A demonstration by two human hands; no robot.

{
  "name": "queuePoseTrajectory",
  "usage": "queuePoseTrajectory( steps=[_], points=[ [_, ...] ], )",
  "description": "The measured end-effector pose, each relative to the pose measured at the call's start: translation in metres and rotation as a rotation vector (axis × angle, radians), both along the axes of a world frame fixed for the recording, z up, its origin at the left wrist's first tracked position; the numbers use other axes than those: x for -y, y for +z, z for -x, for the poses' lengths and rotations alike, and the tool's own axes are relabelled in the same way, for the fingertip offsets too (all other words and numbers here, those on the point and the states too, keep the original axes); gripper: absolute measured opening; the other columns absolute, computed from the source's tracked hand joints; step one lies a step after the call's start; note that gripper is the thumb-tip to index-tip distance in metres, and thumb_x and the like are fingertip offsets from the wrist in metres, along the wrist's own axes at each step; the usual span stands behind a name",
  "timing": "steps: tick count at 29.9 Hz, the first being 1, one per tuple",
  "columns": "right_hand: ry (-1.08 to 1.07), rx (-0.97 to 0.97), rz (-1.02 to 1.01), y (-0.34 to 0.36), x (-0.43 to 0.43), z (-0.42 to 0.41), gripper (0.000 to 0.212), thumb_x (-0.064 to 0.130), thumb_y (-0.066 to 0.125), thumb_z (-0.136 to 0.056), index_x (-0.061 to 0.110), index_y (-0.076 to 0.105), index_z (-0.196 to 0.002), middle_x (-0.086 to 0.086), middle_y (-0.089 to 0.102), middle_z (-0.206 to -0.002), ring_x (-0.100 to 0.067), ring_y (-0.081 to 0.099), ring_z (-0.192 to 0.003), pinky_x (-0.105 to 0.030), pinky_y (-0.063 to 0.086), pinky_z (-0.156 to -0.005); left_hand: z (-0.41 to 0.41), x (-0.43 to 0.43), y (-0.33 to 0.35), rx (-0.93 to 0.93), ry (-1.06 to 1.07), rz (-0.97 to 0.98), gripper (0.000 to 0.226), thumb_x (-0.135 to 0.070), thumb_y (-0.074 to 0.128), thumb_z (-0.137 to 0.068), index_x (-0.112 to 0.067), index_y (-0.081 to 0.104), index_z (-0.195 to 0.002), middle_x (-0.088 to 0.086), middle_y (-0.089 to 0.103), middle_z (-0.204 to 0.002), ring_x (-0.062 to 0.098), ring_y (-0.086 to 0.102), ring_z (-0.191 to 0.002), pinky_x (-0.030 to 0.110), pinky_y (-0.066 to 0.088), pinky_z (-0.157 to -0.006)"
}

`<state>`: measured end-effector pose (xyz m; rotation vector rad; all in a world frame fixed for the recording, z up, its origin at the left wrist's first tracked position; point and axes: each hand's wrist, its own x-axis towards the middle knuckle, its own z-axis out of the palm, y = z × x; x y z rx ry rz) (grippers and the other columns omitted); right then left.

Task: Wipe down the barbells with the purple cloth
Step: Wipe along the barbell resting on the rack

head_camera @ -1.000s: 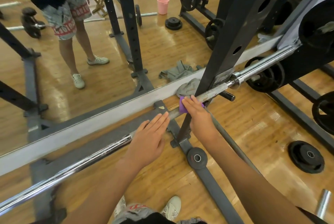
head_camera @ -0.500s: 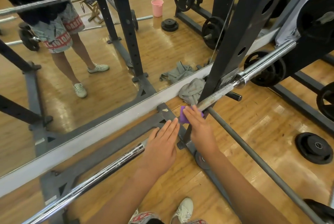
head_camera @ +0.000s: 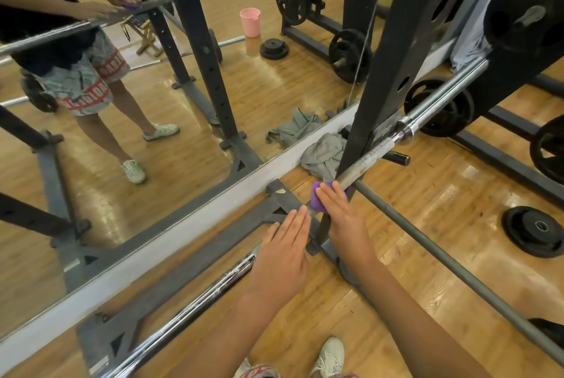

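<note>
Right hand [head_camera: 338,214] lies fingers-flat over purple cloth [head_camera: 317,199], pressing it onto barbell [head_camera: 213,284] right at rack upright [head_camera: 381,102]; thumb hidden. Left hand [head_camera: 287,244] flat on the bar just beside it, fingers straight, gripping nothing. Versus half a second ago: hands and cloth at the same spot. Count: one cloth, two hands, one racked barbell, one grey rag [head_camera: 323,153] on the floor.

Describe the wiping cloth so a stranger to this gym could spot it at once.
Find the black steel rack upright beside the wall mirror, then follow the long silver barbell to where it meets that upright. There the right hand presses a small purple cloth onto the bar; the crumpled rag on the floor behind it is grey, not purple.
</note>
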<state>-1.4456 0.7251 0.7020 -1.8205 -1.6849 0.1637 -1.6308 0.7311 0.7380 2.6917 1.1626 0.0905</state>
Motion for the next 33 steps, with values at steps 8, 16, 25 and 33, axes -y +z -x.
queuePoseTrajectory(
  steps=[8, 16, 25, 33],
  points=[
    [-0.062, -0.02, 0.085, 0.019, -0.018, -0.04, 0.071, -0.025, 0.057, -0.081, 0.008, 0.052, -0.144, -0.006, 0.05, -0.15, -0.015, 0.029, -0.145, -0.04, 0.036, -0.117, 0.023, -0.021, 0.006, -0.013, -0.21, 0.128, 0.076, -0.022, 0.038, -0.1, -0.018, -0.008, -0.161, -0.006, -0.02, -0.166, 0.006, -0.02, -0.151, 0.031, 0.0, -0.126],
    [0.044, -0.188, 0.074, 0.018, 0.006, -0.004, 0.067, -0.014, 0.056, -0.091, 0.013, 0.043, -0.152, 0.002, 0.037, -0.156, -0.019, 0.031, -0.148, -0.03, 0.034, -0.117, 0.033, -0.028, 0.001, -0.071, -0.287, 0.086, 0.081, -0.028, 0.039, -0.096, -0.018, -0.009, -0.161, -0.004, -0.021, -0.166, 0.008, -0.022, -0.152, 0.035, 0.006, -0.127],
    [-0.645, -0.879, 0.012, 0.019, -0.011, 0.005, 0.052, 0.017, 0.043, -0.104, 0.028, 0.038, -0.155, -0.01, 0.054, -0.145, -0.028, 0.053, -0.13, -0.043, 0.044, -0.11, 0.033, -0.026, 0.009, -0.084, -0.3, 0.082, 0.078, -0.031, 0.04, -0.099, -0.015, -0.004, -0.161, -0.003, -0.022, -0.165, 0.008, -0.022, -0.151, 0.032, -0.002, -0.126],
    [-0.623, -0.955, 0.053, 0.016, 0.003, 0.077, 0.057, 0.008, 0.044, -0.106, 0.023, 0.028, -0.158, -0.003, 0.062, -0.102, -0.016, 0.056, -0.092, -0.024, 0.042, -0.081, 0.03, -0.026, 0.01, -0.051, -0.299, 0.076, 0.082, -0.029, 0.046, -0.097, -0.016, -0.005, -0.16, -0.007, -0.025, -0.163, 0.005, -0.024, -0.15, 0.023, -0.011, -0.12]
  ],
)
